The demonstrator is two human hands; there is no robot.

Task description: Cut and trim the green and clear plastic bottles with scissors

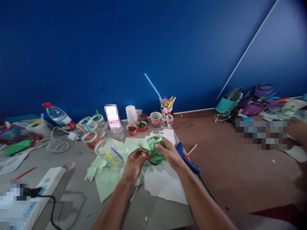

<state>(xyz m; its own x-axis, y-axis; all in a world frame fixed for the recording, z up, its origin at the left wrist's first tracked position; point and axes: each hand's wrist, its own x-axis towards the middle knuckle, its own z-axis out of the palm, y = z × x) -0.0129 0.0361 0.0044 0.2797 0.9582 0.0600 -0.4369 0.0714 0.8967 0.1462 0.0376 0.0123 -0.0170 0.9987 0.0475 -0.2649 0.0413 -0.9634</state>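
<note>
My right hand (169, 152) is wrapped round a green-painted clear plastic cup (152, 147), its rim tilted up and away from me. Close against the cup's left side, my left hand (134, 164) is closed on a pair of scissors (143, 147). The thin blades stick out beyond the fingers toward the cup, and most of the handle is hidden. Pale green paper (105, 187) and white paper sheets (165, 185) lie beneath both hands. A blue hot glue gun (185, 158) rests just right of my right forearm.
Clear cup (102, 147) with straws stands left of my hands. Behind are small paint pots (131, 130), a paper cup (155, 118) and a water bottle (59, 116). A power strip (49, 182) lies front left. Another person's hand (296, 131) is at far right.
</note>
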